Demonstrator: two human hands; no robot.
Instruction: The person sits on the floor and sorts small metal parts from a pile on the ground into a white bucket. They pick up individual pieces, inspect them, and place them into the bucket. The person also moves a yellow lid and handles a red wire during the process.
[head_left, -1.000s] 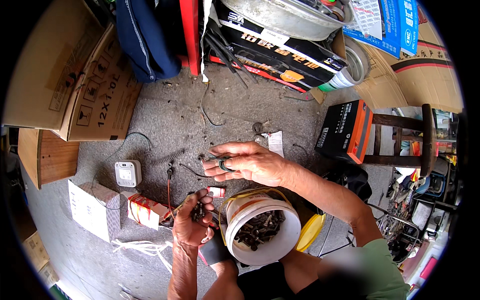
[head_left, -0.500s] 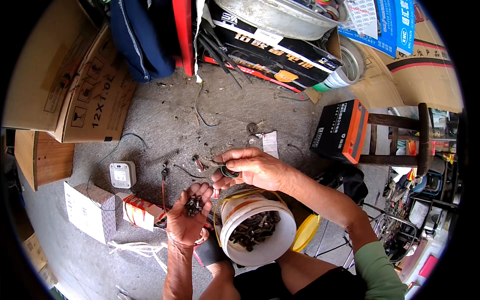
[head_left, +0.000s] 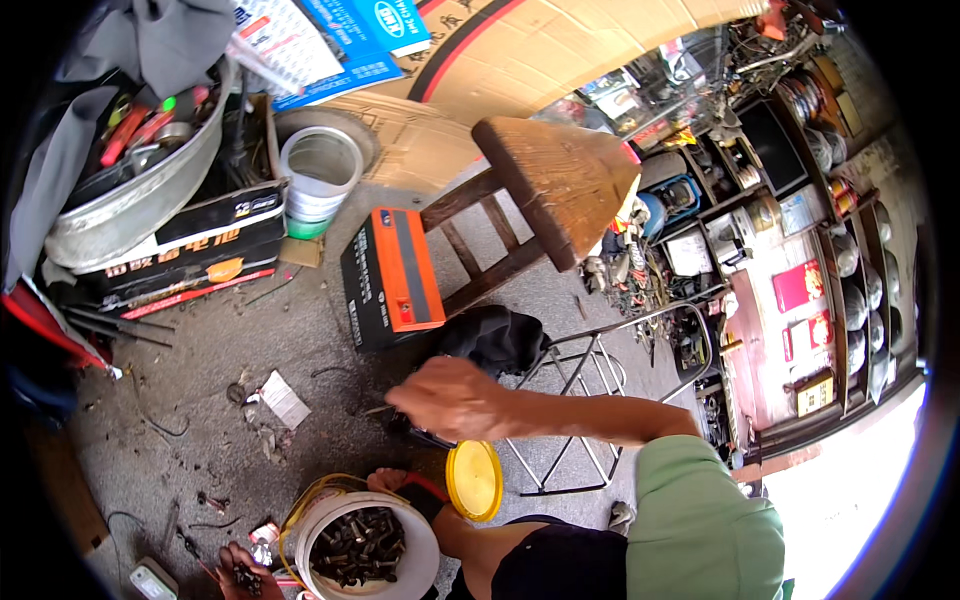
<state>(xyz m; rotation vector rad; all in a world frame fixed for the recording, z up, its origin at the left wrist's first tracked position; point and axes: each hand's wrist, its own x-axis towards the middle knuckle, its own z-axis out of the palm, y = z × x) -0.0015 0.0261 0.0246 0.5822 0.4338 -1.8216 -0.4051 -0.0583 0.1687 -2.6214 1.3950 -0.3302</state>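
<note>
My left hand (head_left: pixel 246 574) is cupped at the lower edge, partly cut off, around small dark metal parts (head_left: pixel 246 578) that look like nuts or bolts. Beside it stands a white bucket (head_left: pixel 422 556) with several dark bolts (head_left: pixel 360 545) inside. Farther right, my right hand (head_left: pixel 455 400) is raised over the floor, blurred, its fingers curled together. A thin dark tip shows at its left side, but what it grips cannot be made out. Just beyond that hand lies a black cloth-like bundle (head_left: pixel 500 340); below it is a yellow lid (head_left: pixel 475 482).
Ahead stands a black and orange battery (head_left: pixel 400 270) against a wooden stool (head_left: pixel 560 190). A folding metal frame (head_left: pixel 590 390) is on the right, near cluttered shelves. Back left are a metal basin (head_left: pixel 140 220) with tools and a white pail (head_left: pixel 320 165). Paper scraps (head_left: pixel 285 400) lie on the floor.
The view has swung to the right. My right hand, which held a dark wire-like loop near the left hand, has moved away rightward past the bucket. My left hand still cups the metal parts.
</note>
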